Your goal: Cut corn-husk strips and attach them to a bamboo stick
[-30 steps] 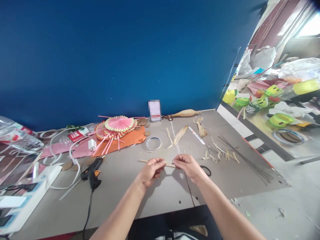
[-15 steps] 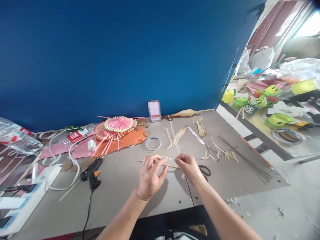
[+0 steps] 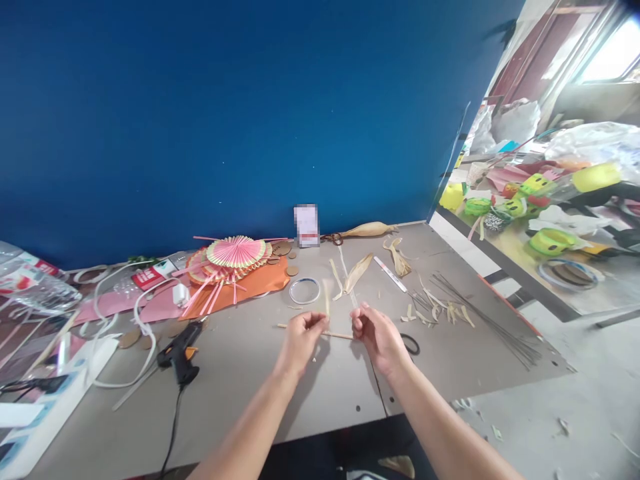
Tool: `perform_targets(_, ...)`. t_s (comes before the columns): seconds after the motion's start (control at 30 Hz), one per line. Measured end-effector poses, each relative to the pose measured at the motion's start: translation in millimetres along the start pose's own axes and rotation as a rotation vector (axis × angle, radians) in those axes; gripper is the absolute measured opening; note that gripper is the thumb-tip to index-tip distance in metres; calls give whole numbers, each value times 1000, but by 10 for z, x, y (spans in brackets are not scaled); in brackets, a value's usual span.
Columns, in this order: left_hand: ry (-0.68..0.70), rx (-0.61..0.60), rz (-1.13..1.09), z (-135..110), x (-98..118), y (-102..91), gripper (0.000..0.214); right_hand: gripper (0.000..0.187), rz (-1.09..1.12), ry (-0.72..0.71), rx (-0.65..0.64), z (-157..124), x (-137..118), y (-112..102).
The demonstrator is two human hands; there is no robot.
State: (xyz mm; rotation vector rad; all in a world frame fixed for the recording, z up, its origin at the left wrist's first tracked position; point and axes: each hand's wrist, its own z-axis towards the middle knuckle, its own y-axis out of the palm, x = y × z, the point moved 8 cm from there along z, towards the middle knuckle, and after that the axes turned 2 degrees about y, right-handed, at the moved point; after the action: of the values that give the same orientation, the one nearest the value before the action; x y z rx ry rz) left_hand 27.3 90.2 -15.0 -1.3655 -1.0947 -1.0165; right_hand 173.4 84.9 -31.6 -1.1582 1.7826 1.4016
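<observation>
My left hand and my right hand are closed on a thin wooden stick held level just above the grey table. The stick's left end pokes out past my left hand. My left fingers also pinch a narrow pale husk strip that stands up from the stick. Black scissors lie on the table right behind my right hand.
A black glue gun with its cord lies to the left. Pink paper fans on orange paper, a tape ring, dried husk leaves, a white pen and several thin wires lie further back and right. A blue wall stands behind.
My left hand opened and lifted off the stick, then closed on it again, now pinching a husk strip upright. My right hand stayed on the stick.
</observation>
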Motion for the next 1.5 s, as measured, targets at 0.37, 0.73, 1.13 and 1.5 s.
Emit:
perform_targets(0.37, -308, -132, -486, -51, -241, 193, 20, 15, -208, -28, -112, 43, 64, 269)
perform_targets(0.73, -148, -94, -190, -56, -136, 115, 16, 7, -340, -85, -76, 97, 82, 254)
perform_targets(1.13, -152, -129, -184, -123, -124, 160, 18, 8, -229, -139, -14, 122, -127, 238)
perform_targets(1.5, -271, -216, -331, -211, -249, 191, 21, 6, -329, -118, -15, 156, -77, 203)
